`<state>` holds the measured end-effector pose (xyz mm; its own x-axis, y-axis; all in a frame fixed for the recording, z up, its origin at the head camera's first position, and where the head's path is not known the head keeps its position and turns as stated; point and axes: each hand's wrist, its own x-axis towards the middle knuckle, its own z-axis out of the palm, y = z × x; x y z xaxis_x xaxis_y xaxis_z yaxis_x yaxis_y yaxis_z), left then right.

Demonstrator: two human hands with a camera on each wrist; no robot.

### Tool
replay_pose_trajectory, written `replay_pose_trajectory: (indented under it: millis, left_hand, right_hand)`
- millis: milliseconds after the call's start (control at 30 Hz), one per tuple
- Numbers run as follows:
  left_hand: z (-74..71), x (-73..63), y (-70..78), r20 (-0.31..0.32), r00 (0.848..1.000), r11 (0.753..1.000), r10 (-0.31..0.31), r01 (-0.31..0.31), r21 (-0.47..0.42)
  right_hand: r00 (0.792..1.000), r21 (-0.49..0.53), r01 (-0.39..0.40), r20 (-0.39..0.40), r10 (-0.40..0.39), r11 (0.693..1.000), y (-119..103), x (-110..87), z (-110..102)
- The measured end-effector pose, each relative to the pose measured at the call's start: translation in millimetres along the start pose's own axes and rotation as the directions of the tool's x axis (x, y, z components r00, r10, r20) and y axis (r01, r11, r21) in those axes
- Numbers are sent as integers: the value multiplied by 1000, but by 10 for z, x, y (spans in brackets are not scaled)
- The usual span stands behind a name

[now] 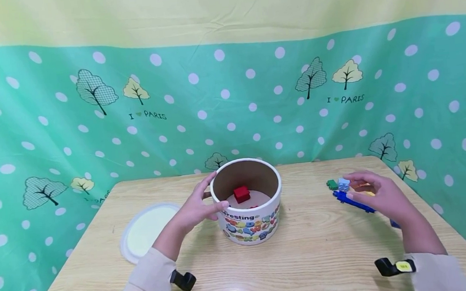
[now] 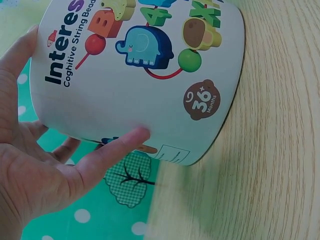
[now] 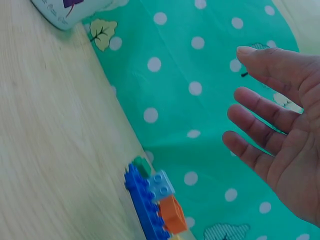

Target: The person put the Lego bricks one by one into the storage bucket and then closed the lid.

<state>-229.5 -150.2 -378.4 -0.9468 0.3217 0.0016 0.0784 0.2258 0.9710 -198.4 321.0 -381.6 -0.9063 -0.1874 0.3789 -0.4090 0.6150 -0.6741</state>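
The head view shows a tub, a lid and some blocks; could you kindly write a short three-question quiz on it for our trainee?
1. True or false: the lid lies on the table, apart from the tub.
2. The left hand touches:
A) the lid
B) the tub
C) the blue block
3. What colour is the larger block inside the tub?

Key: 1. True. 2. B. 3. Red.
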Motion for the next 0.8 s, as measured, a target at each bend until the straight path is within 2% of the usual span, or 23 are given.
replay_pose_trajectory:
  millis: [133,500,800]
  left_hand:
    - [-1,0,6,-3,1000,1000,1,-1,0]
    - [6,-6,-5,-6,1000,1000,-2,2,4]
    - [-3,-2,-26,0,1000,1000,5,-5,7]
  right_hand:
    - [1000,12,21,-21,-21,1000,56,-56,-48]
    - [997,-31,-70,-34,69,997,180,-223,-233]
    - [998,-31,-61,-31,60,998,297,-338,-392]
